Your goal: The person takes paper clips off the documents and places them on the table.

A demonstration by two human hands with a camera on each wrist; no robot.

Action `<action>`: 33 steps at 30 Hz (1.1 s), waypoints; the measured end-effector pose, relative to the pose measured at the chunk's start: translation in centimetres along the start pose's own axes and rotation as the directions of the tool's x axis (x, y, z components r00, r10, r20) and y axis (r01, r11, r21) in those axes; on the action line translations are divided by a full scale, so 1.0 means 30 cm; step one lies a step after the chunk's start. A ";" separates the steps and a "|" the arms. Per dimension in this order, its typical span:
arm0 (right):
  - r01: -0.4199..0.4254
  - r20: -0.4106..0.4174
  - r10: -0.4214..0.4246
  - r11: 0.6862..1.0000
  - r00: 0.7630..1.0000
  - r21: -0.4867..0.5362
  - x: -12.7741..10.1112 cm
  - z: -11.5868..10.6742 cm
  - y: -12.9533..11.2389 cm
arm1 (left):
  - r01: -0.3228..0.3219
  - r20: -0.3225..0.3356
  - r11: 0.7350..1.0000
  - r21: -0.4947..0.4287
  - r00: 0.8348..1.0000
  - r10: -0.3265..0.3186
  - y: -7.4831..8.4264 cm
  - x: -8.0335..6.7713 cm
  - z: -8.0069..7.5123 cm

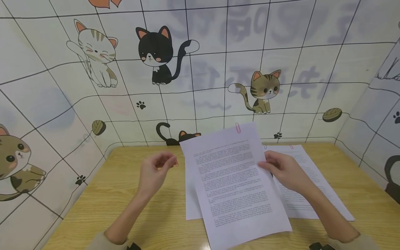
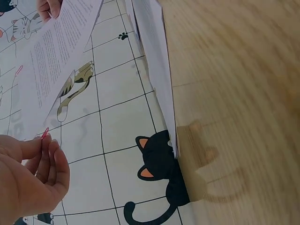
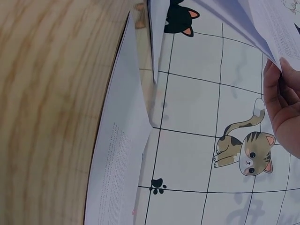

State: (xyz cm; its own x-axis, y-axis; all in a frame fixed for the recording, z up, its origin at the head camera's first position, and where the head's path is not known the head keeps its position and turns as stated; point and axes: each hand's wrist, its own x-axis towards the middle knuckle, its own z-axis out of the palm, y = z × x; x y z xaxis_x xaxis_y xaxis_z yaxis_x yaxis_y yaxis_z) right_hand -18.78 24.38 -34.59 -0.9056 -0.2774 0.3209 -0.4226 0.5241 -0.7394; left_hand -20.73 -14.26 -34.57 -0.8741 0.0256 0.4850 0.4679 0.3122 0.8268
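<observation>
Here we see the right hand [image 1: 285,170] holding a printed sheet [image 1: 235,184] by its right edge, fingers and thumb pinched on the paper so that it is lifted and tilted above the table [image 1: 125,194]. A pink paper clip [image 1: 238,127] sits on the sheet's top edge. The right wrist view shows the same grip from below — the fingers [image 3: 281,89] curl over the paper's edge, with the cat-patterned wall behind.

The left hand [image 1: 154,172] hovers to the left of the sheet, apart from it, fingers curled together with fingertip and thumb pinching a small red paper clip [image 2: 45,133]. In the head view that clip is only a thin reddish sliver at the fingertips [image 1: 176,163]; the left wrist view shows it more plainly, held between thumb and forefinger.

Under the raised sheet more white sheets [image 1: 191,205] lie flat on the table, their left edge showing beside the held page. To the right, a further stack of printed pages [image 1: 315,187] rests on the wood, partly hidden by the right hand and forearm; at its top edge we make out a small blue clip [image 1: 265,147] and a small pink clip [image 1: 291,147], though both are tiny.

The table is light wood — it is walled on three sides by a panel [image 1: 62,69] printed with cartoon cats, yarn balls and paw prints on a tile grid. Beige sleeve cuffs show at the bottom of the head view.
</observation>
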 end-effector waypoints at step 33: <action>-0.026 -0.009 0.025 1.000 1.000 -0.013 0.000 0.000 0.005 | 0.012 0.551 0.967 0.256 0.820 -0.156 -0.140 -0.051 -0.032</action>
State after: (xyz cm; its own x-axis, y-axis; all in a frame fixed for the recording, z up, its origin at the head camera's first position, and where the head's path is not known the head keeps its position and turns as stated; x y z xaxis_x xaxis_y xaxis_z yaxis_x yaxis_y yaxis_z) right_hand -18.84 24.45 -34.70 -0.9163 -0.2567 0.3073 -0.3997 0.5412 -0.7398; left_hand -21.24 -16.52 -38.51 -0.8615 0.4955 0.1113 0.4082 0.5453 0.7321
